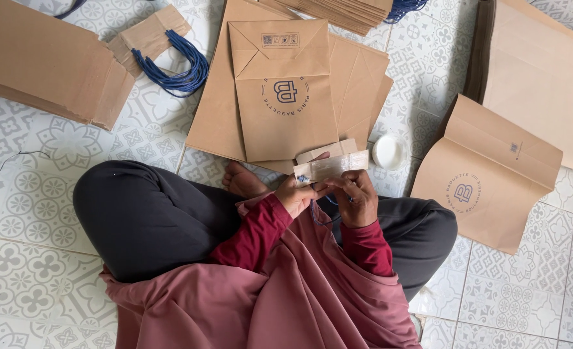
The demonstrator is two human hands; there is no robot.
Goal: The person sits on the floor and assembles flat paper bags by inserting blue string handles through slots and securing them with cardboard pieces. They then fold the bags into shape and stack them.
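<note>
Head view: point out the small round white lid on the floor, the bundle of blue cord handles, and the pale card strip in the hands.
Small round white lid (389, 152), head view, its centre.
Bundle of blue cord handles (177, 74), head view, the looped cords.
Pale card strip (335, 166), head view, its middle.

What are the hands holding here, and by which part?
Both hands, left and right, hold a pale card strip by its lower edge; a blue cord hangs below them.
</note>
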